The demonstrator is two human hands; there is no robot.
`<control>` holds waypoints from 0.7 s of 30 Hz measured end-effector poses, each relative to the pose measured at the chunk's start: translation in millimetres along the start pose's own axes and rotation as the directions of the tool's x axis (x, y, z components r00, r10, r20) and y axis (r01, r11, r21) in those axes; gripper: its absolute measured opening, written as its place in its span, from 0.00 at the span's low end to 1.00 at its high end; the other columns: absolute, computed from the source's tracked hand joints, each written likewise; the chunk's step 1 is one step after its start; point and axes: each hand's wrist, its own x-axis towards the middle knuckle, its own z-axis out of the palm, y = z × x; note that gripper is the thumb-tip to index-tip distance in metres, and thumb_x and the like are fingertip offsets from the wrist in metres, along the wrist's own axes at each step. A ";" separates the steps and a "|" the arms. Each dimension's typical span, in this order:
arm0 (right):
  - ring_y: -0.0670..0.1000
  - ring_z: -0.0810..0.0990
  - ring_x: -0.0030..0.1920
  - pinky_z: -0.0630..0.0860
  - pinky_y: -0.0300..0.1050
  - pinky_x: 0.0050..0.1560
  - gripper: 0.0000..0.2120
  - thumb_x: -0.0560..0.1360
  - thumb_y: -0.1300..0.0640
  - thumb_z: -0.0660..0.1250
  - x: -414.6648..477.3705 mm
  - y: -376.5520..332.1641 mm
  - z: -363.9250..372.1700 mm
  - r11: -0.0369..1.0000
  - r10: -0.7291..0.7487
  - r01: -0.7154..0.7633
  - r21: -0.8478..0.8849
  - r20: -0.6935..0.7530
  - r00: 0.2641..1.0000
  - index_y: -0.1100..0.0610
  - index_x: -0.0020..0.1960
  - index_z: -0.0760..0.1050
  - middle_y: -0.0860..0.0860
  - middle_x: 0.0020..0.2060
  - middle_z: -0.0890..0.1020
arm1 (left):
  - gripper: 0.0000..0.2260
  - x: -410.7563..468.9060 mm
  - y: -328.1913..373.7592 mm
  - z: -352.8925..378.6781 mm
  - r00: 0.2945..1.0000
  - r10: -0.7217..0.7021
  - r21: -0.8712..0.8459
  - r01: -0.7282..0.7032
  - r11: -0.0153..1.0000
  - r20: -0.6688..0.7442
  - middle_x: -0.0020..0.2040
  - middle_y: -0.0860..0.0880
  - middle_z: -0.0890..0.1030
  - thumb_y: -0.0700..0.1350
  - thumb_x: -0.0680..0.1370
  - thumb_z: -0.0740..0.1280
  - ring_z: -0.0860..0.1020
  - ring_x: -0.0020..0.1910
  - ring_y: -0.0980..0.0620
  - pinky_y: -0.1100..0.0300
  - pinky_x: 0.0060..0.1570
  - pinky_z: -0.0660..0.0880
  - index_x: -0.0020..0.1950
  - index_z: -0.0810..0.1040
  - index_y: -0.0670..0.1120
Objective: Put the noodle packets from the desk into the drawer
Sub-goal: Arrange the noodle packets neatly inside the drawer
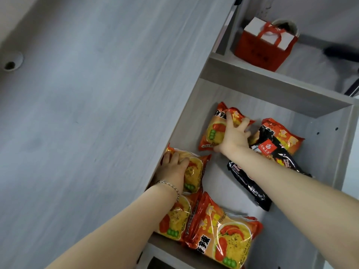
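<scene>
The open grey drawer (330, 144) holds several noodle packets. My right hand (234, 135) grips an orange packet (214, 131) at the drawer's far left corner. My left hand (172, 171) presses down on another orange packet (196, 171) lying against the drawer's left wall, under the desk edge. Two more orange packets (223, 235) lie at the drawer's near end, one partly under my left forearm. Two black and orange packets (275, 150) lie on the right side, partly hidden by my right forearm.
The grey wood-grain desk top (87, 113) fills the left of the view, with a cable hole (9, 65) at its far left. Beyond the drawer, a red gift bag (262, 47) with a white box stands on the floor.
</scene>
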 end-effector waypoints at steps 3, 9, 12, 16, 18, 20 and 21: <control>0.65 0.59 0.69 0.68 0.56 0.64 0.54 0.58 0.57 0.79 -3.3 5.3 -6.4 0.989 -0.065 0.060 0.135 0.034 0.997 0.43 0.73 0.49 0.58 0.72 0.48 | 0.27 1.2 4.1 -5.6 0.993 -0.006 -0.157 -0.012 0.988 -0.115 0.74 0.47 0.61 0.44 0.75 0.65 0.61 0.72 0.45 0.51 0.70 0.64 0.72 0.60 0.52; 0.51 0.75 0.56 0.70 0.33 0.54 0.36 0.61 0.59 0.78 -22.4 22.5 -25.5 0.857 -0.315 0.234 0.460 0.108 0.943 0.53 0.66 0.69 0.54 0.60 0.73 | 0.34 12.3 20.1 -38.8 0.953 -0.239 -0.982 0.189 -0.004 0.185 0.54 0.51 0.81 0.62 0.69 0.67 0.78 0.53 0.51 0.55 0.57 0.74 0.69 0.65 0.45; 0.50 0.75 0.59 0.70 0.37 0.60 0.30 0.63 0.62 0.76 -46.5 32.3 -24.6 0.819 -0.491 0.386 0.424 0.170 0.855 0.51 0.63 0.72 0.50 0.58 0.71 | 0.27 17.5 24.1 -49.6 0.895 -0.141 -0.883 0.371 -0.288 0.423 0.48 0.42 0.84 0.62 0.66 0.71 0.81 0.50 0.42 0.47 0.59 0.75 0.55 0.77 0.42; 0.45 0.77 0.58 0.78 0.38 0.52 0.29 0.62 0.52 0.77 -68.0 41.0 -26.9 0.685 -0.466 0.227 0.693 0.177 0.867 0.37 0.58 0.69 0.42 0.59 0.73 | 0.16 12.3 25.6 -36.2 0.841 -0.246 -0.873 0.436 -0.217 0.482 0.40 0.42 0.82 0.51 0.69 0.73 0.81 0.36 0.45 0.51 0.44 0.79 0.48 0.78 0.41; 0.47 0.75 0.60 0.75 0.46 0.60 0.41 0.55 0.36 0.75 -68.7 40.3 -24.4 0.650 -0.312 0.026 0.759 0.235 0.920 0.41 0.65 0.66 0.43 0.60 0.72 | 0.17 7.6 26.1 -28.2 0.860 -0.270 -0.881 0.339 -0.329 0.432 0.43 0.41 0.82 0.47 0.67 0.75 0.81 0.39 0.43 0.49 0.44 0.79 0.51 0.76 0.42; 0.50 0.79 0.56 0.75 0.54 0.61 0.48 0.53 0.37 0.75 -67.7 37.2 -17.6 0.561 -0.213 -0.159 0.812 0.327 0.921 0.49 0.68 0.63 0.49 0.58 0.76 | 0.21 -1.6 26.1 -23.4 0.894 -0.286 -0.895 0.221 -0.388 0.345 0.50 0.40 0.82 0.43 0.67 0.76 0.81 0.47 0.41 0.43 0.52 0.78 0.56 0.75 0.42; 0.50 0.81 0.52 0.78 0.52 0.57 0.41 0.57 0.42 0.76 -68.5 33.8 -14.3 0.519 -0.210 -0.181 0.835 0.329 0.921 0.51 0.67 0.65 0.50 0.54 0.79 | 0.22 -6.3 25.7 -21.6 0.903 -0.288 -0.909 0.207 -0.362 0.320 0.52 0.41 0.81 0.42 0.67 0.75 0.81 0.49 0.41 0.44 0.54 0.78 0.58 0.74 0.42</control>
